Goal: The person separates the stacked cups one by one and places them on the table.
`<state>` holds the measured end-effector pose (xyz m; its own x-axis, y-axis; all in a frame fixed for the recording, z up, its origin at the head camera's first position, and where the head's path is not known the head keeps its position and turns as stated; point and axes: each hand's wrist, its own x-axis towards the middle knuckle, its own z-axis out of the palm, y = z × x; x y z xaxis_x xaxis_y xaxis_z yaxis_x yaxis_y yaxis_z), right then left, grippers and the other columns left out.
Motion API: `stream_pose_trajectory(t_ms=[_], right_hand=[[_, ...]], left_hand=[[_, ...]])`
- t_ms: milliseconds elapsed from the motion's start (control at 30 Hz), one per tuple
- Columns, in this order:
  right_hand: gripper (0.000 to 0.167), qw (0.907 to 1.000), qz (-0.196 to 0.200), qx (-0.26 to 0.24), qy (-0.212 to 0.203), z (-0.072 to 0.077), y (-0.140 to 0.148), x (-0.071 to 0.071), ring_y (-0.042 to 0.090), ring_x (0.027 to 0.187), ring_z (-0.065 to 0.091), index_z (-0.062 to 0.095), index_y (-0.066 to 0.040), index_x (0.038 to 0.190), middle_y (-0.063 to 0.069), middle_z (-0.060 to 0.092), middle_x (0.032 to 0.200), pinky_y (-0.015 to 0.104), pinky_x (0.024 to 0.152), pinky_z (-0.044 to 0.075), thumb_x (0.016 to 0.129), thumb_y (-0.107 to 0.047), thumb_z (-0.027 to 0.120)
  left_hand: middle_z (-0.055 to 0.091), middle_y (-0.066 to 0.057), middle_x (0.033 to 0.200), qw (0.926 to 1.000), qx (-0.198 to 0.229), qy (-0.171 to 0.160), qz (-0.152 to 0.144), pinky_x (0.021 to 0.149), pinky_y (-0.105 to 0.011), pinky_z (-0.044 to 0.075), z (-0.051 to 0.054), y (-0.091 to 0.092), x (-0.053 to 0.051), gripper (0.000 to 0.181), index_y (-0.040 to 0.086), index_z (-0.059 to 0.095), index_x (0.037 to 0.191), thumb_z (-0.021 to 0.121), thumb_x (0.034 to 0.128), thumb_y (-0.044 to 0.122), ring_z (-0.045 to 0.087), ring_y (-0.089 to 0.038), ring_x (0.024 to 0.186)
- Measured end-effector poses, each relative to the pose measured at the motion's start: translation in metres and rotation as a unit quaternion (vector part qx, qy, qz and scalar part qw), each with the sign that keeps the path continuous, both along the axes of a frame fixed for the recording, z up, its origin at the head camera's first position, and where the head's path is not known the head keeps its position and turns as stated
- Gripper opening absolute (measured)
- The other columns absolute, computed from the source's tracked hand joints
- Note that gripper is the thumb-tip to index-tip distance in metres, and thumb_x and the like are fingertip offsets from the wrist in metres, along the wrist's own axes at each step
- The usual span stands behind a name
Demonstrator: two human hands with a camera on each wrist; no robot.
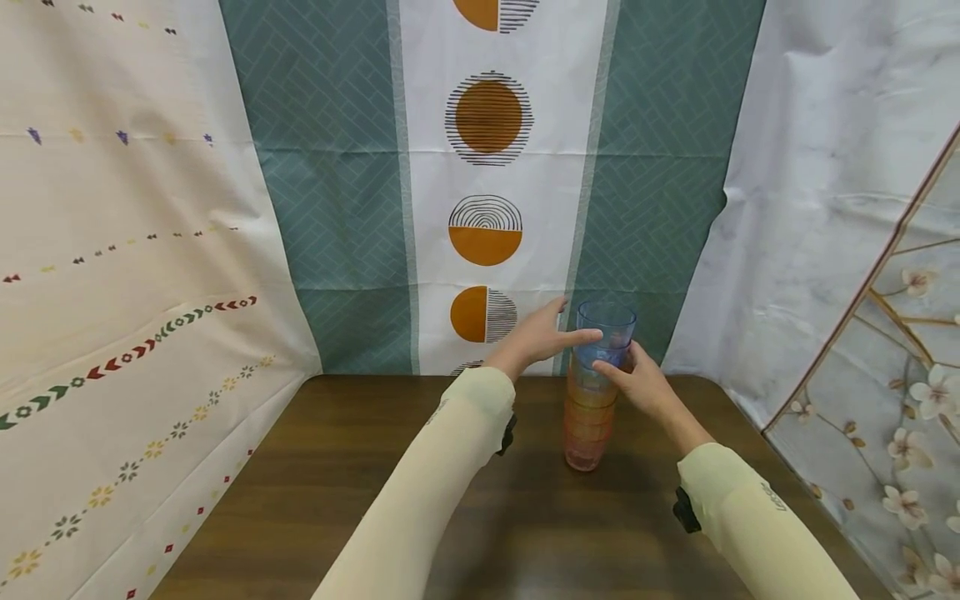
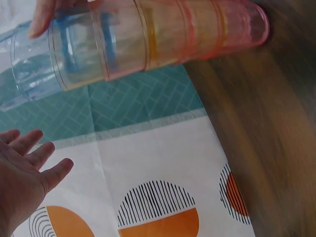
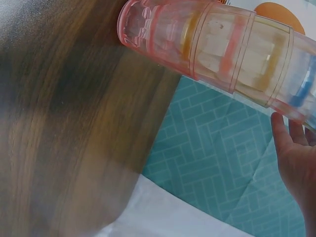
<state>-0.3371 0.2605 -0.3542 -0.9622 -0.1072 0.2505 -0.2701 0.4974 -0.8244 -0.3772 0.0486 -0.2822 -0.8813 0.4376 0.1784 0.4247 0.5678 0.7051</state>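
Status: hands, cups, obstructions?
Left hand open beside the cup stack. Right hand grips its upper part. Base looks set on the table. No obstruction visible.

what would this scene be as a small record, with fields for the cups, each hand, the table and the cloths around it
cups: one tall nested stack of clear cups, blue at the top, yellow and pink lower down
left hand: left hand spread beside the upper cups, a gap showing in the left wrist view
right hand: right hand holds the upper part, thumb on the near side
table: brown wooden table
back cloth: green and white cloth with orange circles
left cloth: cream patterned cloth
right cloth: pale flowered cloth
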Motion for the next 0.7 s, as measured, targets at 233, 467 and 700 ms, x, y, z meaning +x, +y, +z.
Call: stream_pose_trajectory(t_ms=[233,467,700], right_hand=[[0.087,1.0,0.004,0.002,-0.007,0.002,-0.001,0.001,0.047,0.137,0.037,0.016,0.002,0.155,0.03,0.035,0.151,0.06,0.109,0.031,0.097,-0.045,0.061],[0.087,0.9999,0.005,-0.006,-0.01,0.001,0.0,0.001,0.045,0.137,0.038,0.016,0.0,0.155,0.028,0.035,0.152,0.059,0.11,0.031,0.097,-0.046,0.062],[0.087,0.9998,0.011,-0.013,-0.008,0.001,0.001,0.0,0.045,0.137,0.038,0.017,-0.001,0.156,0.028,0.036,0.152,0.059,0.11,0.031,0.096,-0.044,0.063]], left_hand=[[0.04,-0.004,0.155,0.9998,0.018,-0.011,-0.006,0.106,-0.049,0.042,-0.001,0.013,0.0,0.099,0.017,0.027,0.157,0.069,0.0821,0.065,0.043,-0.028,0.138],[0.045,-0.008,0.151,0.9994,0.035,-0.008,0.0,0.104,-0.046,0.044,-0.002,0.023,-0.001,0.096,0.012,0.033,0.154,0.073,0.0813,0.06,0.047,-0.027,0.134],[0.05,-0.012,0.146,0.9987,0.05,-0.003,0.008,0.102,-0.044,0.047,-0.001,0.026,-0.002,0.092,0.008,0.039,0.15,0.075,0.0811,0.057,0.051,-0.028,0.13]])
